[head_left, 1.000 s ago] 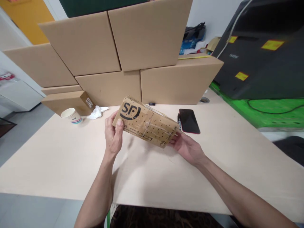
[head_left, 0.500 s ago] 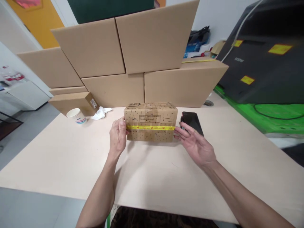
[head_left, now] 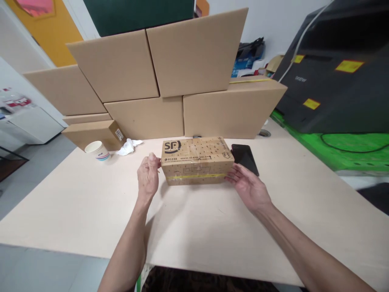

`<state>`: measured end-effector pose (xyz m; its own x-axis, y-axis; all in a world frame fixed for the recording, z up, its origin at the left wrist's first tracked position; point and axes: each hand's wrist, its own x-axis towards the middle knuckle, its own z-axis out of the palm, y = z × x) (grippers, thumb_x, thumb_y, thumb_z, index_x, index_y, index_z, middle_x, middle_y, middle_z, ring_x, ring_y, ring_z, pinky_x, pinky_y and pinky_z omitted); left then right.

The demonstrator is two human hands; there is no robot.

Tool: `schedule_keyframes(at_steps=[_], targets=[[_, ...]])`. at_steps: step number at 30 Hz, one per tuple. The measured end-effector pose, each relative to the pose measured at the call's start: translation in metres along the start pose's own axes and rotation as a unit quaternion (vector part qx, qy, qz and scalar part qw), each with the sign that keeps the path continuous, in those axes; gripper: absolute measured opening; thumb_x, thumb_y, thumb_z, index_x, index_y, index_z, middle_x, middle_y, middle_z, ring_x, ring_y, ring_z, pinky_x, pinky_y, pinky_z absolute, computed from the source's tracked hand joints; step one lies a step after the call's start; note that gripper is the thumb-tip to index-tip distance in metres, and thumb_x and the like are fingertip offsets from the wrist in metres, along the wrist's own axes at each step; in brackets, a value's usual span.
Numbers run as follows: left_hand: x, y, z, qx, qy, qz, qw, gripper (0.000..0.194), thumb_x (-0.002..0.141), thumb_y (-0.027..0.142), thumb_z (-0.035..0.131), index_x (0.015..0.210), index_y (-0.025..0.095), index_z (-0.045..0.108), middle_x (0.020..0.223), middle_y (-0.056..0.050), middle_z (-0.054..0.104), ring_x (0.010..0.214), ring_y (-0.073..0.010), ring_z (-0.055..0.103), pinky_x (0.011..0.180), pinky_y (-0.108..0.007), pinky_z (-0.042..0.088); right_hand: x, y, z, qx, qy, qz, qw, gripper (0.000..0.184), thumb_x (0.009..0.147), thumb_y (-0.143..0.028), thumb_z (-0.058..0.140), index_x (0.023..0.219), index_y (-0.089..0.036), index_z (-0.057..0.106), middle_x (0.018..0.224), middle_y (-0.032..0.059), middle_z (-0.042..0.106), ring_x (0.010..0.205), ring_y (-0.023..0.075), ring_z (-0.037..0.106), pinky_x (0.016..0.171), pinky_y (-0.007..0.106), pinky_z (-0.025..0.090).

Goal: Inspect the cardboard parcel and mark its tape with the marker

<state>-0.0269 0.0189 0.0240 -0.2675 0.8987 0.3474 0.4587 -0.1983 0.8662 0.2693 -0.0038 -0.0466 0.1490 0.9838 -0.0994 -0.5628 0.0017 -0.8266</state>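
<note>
Large cartons form a wall along the back of your pale table. Your left hand is at the left end of the small parcel, thumb raised; your right hand stretches its fingers toward the opposite end, low down. Whether they squeeze the parcel between them or merely rest there, you cannot tell from this view. It sits mid-table between your hands, printed top up, yellow strip facing you. Expect stiff cardboard that resists light squeezing, perhaps slicker where taped; the contents are hidden, so judge weight and fragility by feel. Both short ends, taken low with flat fingers, should give you the steadiest hold. Just beside its right end lies a phone; well left are a paper cup and crumpled tissue.
</note>
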Motion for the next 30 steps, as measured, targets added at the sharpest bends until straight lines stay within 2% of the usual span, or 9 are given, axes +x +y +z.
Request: schedule_keyframes(at_steps=[3,7,10,12,15,19,23,26,30], targets=[[0.001,-0.001,0.000,-0.018,-0.057,-0.027,0.998,0.075,0.095,0.079,0.032,0.084,0.016,0.070,0.083,-0.010,0.070,0.072,-0.0207,0.063,0.062,-0.033,0.050,0.002,0.005,-0.003,-0.011,0.009,0.000,1.000,0.019,0.078,-0.045,0.080,0.088,-0.029,0.078,0.086,0.0023,0.078,0.083,0.0228,0.069,0.079,0.039,0.054],[0.003,0.001,0.002,-0.051,-0.108,-0.051,0.992,0.065,0.096,0.072,0.044,0.123,0.017,0.067,0.100,-0.010,0.073,0.065,-0.0160,0.059,0.058,-0.031,0.050,0.002,0.007,-0.006,-0.031,0.011,0.005,0.999,0.022,0.077,-0.045,0.082,0.092,-0.029,0.080,0.092,0.0027,0.079,0.086,0.0226,0.069,0.080,0.039,0.054],[0.004,0.002,0.000,-0.100,-0.141,-0.063,0.983,0.061,0.094,0.062,0.054,0.138,0.021,0.062,0.112,-0.011,0.073,0.067,-0.0148,0.058,0.056,-0.029,0.049,0.001,0.006,-0.005,-0.042,-0.005,-0.007,0.999,0.022,0.078,-0.045,0.081,0.094,-0.031,0.080,0.099,0.0024,0.079,0.094,0.0235,0.069,0.085,0.040,0.054],[0.005,0.001,-0.003,-0.139,-0.165,-0.049,0.975,0.059,0.093,0.056,0.060,0.143,0.026,0.058,0.127,-0.012,0.068,0.075,-0.0158,0.061,0.059,-0.028,0.051,0.000,0.004,-0.005,-0.047,-0.018,-0.021,0.999,0.020,0.081,-0.046,0.079,0.096,-0.032,0.080,0.102,0.0028,0.079,0.099,0.0248,0.068,0.091,0.042,0.053],[0.005,-0.003,-0.009,-0.189,-0.214,-0.030,0.958,0.067,0.090,0.049,0.068,0.152,0.034,0.048,0.147,-0.012,0.053,0.085,-0.0158,0.063,0.067,-0.030,0.055,0.001,0.002,-0.004,-0.047,-0.021,-0.038,0.998,0.019,0.082,-0.046,0.075,0.097,-0.033,0.080,0.104,0.0026,0.078,0.104,0.0262,0.066,0.095,0.044,0.052],[0.004,-0.005,-0.016,-0.232,-0.275,-0.026,0.933,0.080,0.081,0.040,0.080,0.153,0.041,0.045,0.153,-0.010,0.040,0.085,-0.0133,0.062,0.071,-0.031,0.059,0.001,0.001,-0.002,-0.034,-0.015,-0.051,0.998,0.018,0.083,-0.045,0.073,0.095,-0.034,0.079,0.112,0.0014,0.078,0.112,0.0269,0.065,0.100,0.044,0.051],[0.002,-0.001,-0.020,-0.224,-0.308,-0.018,0.925,0.080,0.076,0.033,0.085,0.148,0.037,0.048,0.135,-0.009,0.050,0.084,-0.0125,0.060,0.071,-0.029,0.057,0.003,0.002,-0.004,-0.026,-0.011,-0.052,0.998,0.018,0.084,-0.046,0.072,0.096,-0.034,0.079,0.113,0.0007,0.078,0.118,0.0273,0.064,0.105,0.044,0.050],[0.000,0.001,-0.019,-0.194,-0.323,0.020,0.926,0.078,0.075,0.030,0.087,0.143,0.034,0.049,0.123,-0.008,0.054,0.085,-0.0135,0.058,0.076,-0.030,0.057,0.005,0.003,-0.008,-0.036,-0.001,-0.045,0.998,0.020,0.085,-0.047,0.071,0.098,-0.034,0.078,0.113,0.0006,0.079,0.121,0.0291,0.064,0.105,0.047,0.051],[-0.003,0.002,-0.014,-0.182,-0.324,0.055,0.927,0.068,0.074,0.031,0.088,0.132,0.033,0.052,0.139,-0.009,0.045,0.087,-0.0137,0.058,0.076,-0.031,0.056,0.006,0.003,-0.008,-0.024,-0.002,-0.037,0.999,0.020,0.084,-0.047,0.072,0.098,-0.033,0.077,0.109,-0.0008,0.080,0.120,0.0296,0.067,0.103,0.047,0.054]])
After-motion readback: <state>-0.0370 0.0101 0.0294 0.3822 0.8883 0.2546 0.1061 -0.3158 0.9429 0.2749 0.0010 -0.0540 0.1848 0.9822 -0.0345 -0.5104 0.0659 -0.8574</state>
